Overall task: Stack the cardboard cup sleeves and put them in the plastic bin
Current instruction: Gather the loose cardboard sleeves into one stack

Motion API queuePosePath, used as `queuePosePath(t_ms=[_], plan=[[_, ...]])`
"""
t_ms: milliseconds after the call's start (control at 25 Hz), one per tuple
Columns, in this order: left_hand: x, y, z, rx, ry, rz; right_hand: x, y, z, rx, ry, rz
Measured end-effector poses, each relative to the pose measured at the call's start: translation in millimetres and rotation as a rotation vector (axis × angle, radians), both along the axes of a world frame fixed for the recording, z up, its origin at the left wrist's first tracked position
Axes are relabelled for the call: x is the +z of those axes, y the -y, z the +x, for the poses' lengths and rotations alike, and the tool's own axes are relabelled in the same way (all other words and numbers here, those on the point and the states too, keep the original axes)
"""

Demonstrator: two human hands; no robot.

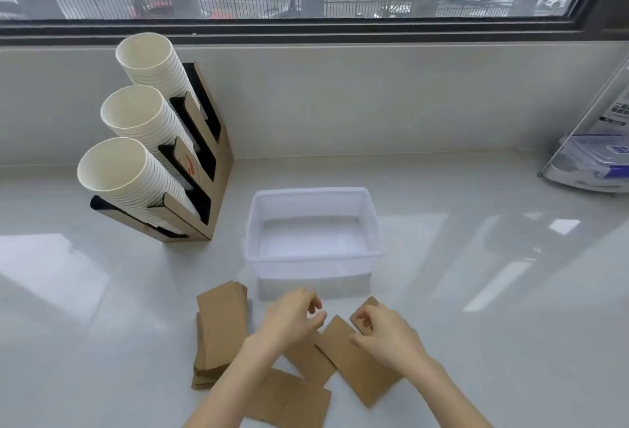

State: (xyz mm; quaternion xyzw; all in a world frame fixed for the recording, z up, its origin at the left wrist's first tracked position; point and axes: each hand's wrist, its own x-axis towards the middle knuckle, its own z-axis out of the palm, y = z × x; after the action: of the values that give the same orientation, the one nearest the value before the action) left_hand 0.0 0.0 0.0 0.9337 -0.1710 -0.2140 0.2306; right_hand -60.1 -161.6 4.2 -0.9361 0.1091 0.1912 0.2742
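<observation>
Right hand (384,335) grip pinching a sleeve (366,312) (half hidden), left hand (292,318) seemingly empty, fingers curled, bin (371,223) beyond.

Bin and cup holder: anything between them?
Nothing. Head view shows bare counter between the bin and the cup holder.

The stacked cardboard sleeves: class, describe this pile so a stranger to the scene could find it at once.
Start at the clear plastic bin in the middle of the pale counter. Just in front of its near left corner, left of the left hand, lies the pile of sleeves. Unlike the loose sleeves scattered singly under the hands, it is several layers thick.
</observation>
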Motion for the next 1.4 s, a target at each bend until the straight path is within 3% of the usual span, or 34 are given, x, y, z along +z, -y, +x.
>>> queuePosePath(t_ms=[200,400,600,760,1120,1400], plan=[[-21.0,9.9,-10.5,-0.066,-0.055,0.096,-15.9,-8.8,-10.5,0.066,-0.034,-0.178],[-35.2,16.9,-17.7,-0.056,-0.070,0.085,-29.2,-13.8,-13.7,0.048,0.024,-0.215],[-36.1,17.5,-18.7,0.053,-0.127,-0.099,-33.8,-13.7,-11.8,0.008,0.082,-0.125],[-32.2,3.9,-13.8,0.191,-0.155,-0.289,-29.8,2.7,-9.4,-0.214,0.179,0.053],[-34.6,-21.9,-8.1,0.371,-0.189,-0.415,-38.8,16.8,-9.8,-0.230,0.022,-0.232],[-32.6,-22.4,-11.8,0.464,-0.273,-0.497,-22.8,7.4,-3.8,-0.181,0.245,0.016]])
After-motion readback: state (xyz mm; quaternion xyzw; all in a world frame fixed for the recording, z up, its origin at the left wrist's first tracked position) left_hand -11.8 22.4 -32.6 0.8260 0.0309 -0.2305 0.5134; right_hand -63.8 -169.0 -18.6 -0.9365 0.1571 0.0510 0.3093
